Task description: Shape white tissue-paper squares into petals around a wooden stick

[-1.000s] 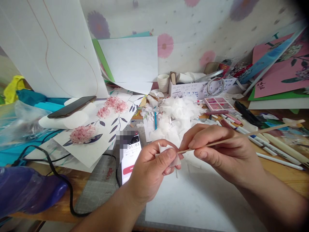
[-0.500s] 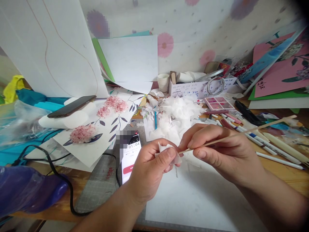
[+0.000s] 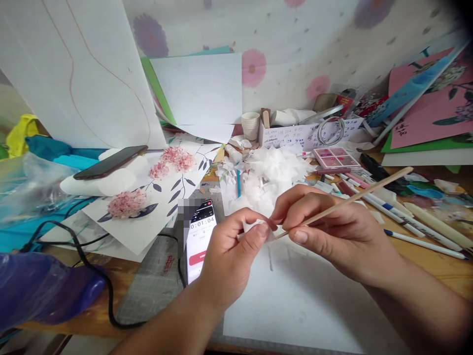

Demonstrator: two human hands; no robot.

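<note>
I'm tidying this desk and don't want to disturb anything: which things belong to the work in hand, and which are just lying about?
Seemingly in use:
- white tissue piece, in the left hand
- thin wooden stick, in the right hand
- probably the tissue pile

Apparently lying about:
- black phone
- paper cups
- four-pan palette
- black cable

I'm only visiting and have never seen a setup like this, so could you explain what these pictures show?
Gladly. There's no machine: these are a person's own bare hands, seen by one camera worn on the head, looking forward and down.

The left hand has a small piece of white paper in its grip. The right hand holds a thin stick, its lower end at that paper.

On the wooden table lie a fluffy white paper pile, pens and a phone showing a timer.
</note>
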